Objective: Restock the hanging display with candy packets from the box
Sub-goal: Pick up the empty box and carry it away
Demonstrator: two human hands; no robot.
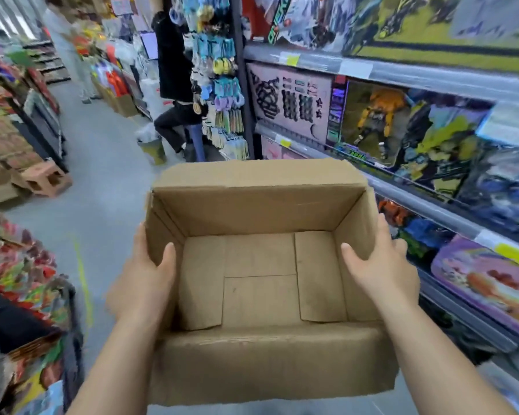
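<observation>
I hold an open brown cardboard box (261,205) in front of me at waist height, and nothing lies inside it. My left hand (146,274) grips its left wall, thumb inside and fingers outside. My right hand (378,265) grips the right wall the same way. A hanging display (222,85) of small coloured packets stands ahead, at the end of the right-hand shelving. No candy packet shows in the box.
Shelves of boxed toys (402,124) run along the right. A person in black (174,85) stands beside the hanging display, a bin (153,149) at their feet. Stacked goods (9,139) and colourful packets (21,265) line the left. The grey floor aisle (108,190) runs between.
</observation>
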